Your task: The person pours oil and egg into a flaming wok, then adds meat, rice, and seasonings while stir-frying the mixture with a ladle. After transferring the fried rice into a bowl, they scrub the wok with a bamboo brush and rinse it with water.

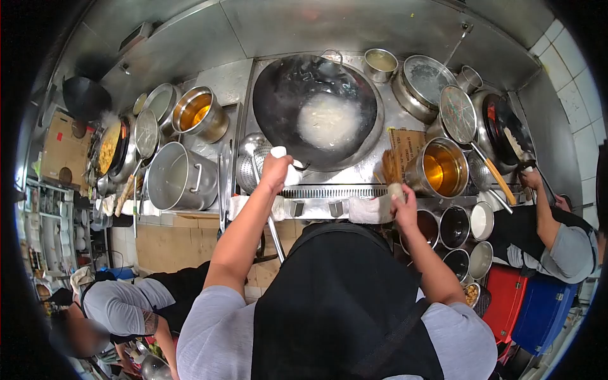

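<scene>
A large black wok sits on the burner ahead of me, with a pale, cloudy, steaming patch of liquid in it. My left hand is closed around a folded white cloth at the wok's near rim, where a small dark handle shows. In my right hand is a wok brush, gripped by its pale bound end with the brown bristles pointing up and away. The brush is outside the wok, to its right. Beside my left wrist, a perforated strainer leans near the wok.
Left stand a tall steel pot and a pot of amber oil. Right are another oil pot, a wire skimmer and a water-filled pot. One co-worker works at the right wok; another person bends behind left.
</scene>
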`<state>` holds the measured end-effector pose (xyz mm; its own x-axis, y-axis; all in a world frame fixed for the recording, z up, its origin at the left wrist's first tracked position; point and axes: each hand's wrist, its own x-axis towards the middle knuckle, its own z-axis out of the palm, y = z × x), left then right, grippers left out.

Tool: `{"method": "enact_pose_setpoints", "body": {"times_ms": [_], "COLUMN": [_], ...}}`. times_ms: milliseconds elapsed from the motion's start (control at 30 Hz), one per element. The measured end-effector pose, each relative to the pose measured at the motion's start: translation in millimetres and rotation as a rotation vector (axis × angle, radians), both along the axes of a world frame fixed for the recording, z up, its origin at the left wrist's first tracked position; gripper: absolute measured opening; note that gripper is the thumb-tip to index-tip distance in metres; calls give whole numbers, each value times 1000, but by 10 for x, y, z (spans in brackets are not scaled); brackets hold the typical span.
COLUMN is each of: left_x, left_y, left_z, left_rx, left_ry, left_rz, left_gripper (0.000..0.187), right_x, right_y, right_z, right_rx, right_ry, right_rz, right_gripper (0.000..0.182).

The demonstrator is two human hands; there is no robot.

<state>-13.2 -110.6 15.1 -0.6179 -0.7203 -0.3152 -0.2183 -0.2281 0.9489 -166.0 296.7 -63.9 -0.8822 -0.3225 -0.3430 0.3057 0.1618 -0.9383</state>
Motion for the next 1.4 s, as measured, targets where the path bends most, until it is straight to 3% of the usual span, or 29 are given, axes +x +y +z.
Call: {"method": "enact_pose_setpoints", "body": {"times_ms": [167,267,300,433,567,700,833,900,967,1000,1033,1067,1100,1133,1167,1300,1400], "left_x": [20,19,18,-60,-130,-120,-116,-76,-16,48,94,86,64,70,71,-163,-494], "left_y": [-28,35,-15,2,345,681,826,688,533,412,335,337,354,370,388,389,499], "left_z": [318,576,571,710,1055,1264,1238,1127,1018,920,825,768,721,666,603,216,63], "left_rx": [-210,-309,-448,-713,-922,-1008,-1142,-1021,-919,-776,-632,-629,-442,-255,-252,128,331], "left_ry": [-121,-117,-220,-362,-373,-308,-285,-286,-346,-313,-279,-279,-221,-167,-171,-70,35], "left_rz": [-6,21,24,42,75,-41,-34,44,132,111,88,87,135,184,195,249,303], "left_gripper": [15,22,28,50,57,57,58,59,51,45,38,38,32,27,27,23,20], "right_x": [-512,-722,-790,-1091,-1246,-1251,-161,-83,-650,-1081,-1543,-2153,-2558,-2983,-3267,-3610,-3497], "right_y": [-364,-607,-710,-1215,-1866,-2605,-2235,-1665,-1205,-1104,-1043,-1032,-1067,-1074,-1150,-1711,-2441], "right_z": [632,969,1029,1057,1182,1062,1541,1320,1116,1285,1343,961,1311,1408,1666,2525,2198], "right_rx": [-112,-162,-164,-186,-286,-288,-406,-260,110,413,597,717,737,589,145,78,230], "right_ry": [-8,27,42,80,67,356,740,849,772,704,593,734,720,981,903,1092,1295], "right_rz": [-68,-65,-52,-37,-41,-7,319,788,1242,1197,984,565,337,77,-7,-244,-411], "right_gripper": [56,57,58,62,70,62,68,72,68,70,66,63,60,56,61,64,67]}}
